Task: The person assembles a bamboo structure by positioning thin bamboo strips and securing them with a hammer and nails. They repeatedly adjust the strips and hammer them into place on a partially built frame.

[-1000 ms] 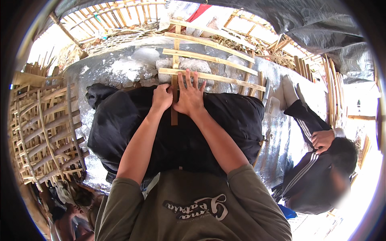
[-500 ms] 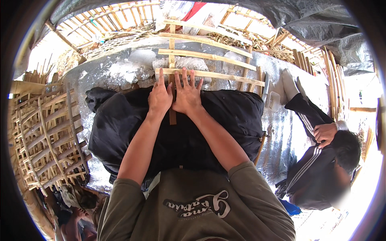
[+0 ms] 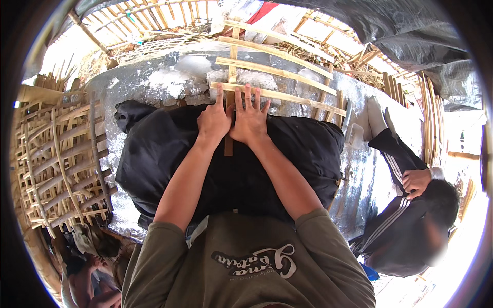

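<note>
A pale bamboo lattice (image 3: pixel 277 66), made of several long slats fixed across shorter uprights, lies ahead of me. Its near edge extends over black cloth (image 3: pixel 169 154) spread before me. My left hand (image 3: pixel 214 120) rests by the left upright, its index finger straight and touching the nearest slat (image 3: pixel 303 101); its other fingers are mostly hidden. Right beside it, my right hand (image 3: pixel 249 117) lies palm down with fingers spread, their tips on the same slat. The two thumbs come close together over the upright (image 3: pixel 229 146), whose lower end shows below my hands.
A knife (image 3: pixel 347 114) and a clear plastic container (image 3: pixel 354 135) lie right of the lattice. A seated person (image 3: pixel 405 220) in dark striped clothes is at the right. Stacked bamboo lattices (image 3: pixel 61 164) stand at the left, and another person (image 3: pixel 92 282) is partly visible below them.
The whole view has shifted slightly, so things appear further right. Both hands stay on the nearest slat in nearly the same pose.
</note>
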Tool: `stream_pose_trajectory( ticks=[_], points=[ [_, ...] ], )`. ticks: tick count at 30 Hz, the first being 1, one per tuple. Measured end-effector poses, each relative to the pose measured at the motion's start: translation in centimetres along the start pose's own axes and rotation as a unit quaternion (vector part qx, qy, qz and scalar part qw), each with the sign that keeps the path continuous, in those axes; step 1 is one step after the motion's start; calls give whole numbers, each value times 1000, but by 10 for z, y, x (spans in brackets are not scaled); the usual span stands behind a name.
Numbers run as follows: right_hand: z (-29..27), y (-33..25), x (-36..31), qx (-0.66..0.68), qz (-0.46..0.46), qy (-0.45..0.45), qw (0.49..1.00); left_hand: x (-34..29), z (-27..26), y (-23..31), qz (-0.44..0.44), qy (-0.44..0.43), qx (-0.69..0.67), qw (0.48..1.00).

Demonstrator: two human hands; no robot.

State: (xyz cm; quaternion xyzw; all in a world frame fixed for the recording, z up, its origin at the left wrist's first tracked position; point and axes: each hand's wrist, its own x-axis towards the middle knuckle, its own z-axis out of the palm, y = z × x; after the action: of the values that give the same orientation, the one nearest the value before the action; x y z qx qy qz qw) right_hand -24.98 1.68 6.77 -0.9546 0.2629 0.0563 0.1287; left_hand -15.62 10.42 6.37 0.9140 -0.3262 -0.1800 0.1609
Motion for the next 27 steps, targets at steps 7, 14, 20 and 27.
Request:
stream_pose_trajectory(
  ticks=[7, 14, 20, 27],
  points=[
    [-1, -1, 0, 3, -5, -2, 1000, 1, 2, -2, 0, -4, -7, 1000],
    [1, 0, 0, 9, -10, 13, 1000, 0, 0, 1, -5, -2, -4, 1000],
    [5, 1, 0, 8, -15, 45, 999, -5, -4, 1, 74, 140, 53, 986],
    [6, 1, -3, -9, -16, 84, 996, 48, -64, -4, -30, 48, -3, 998]
  ],
)
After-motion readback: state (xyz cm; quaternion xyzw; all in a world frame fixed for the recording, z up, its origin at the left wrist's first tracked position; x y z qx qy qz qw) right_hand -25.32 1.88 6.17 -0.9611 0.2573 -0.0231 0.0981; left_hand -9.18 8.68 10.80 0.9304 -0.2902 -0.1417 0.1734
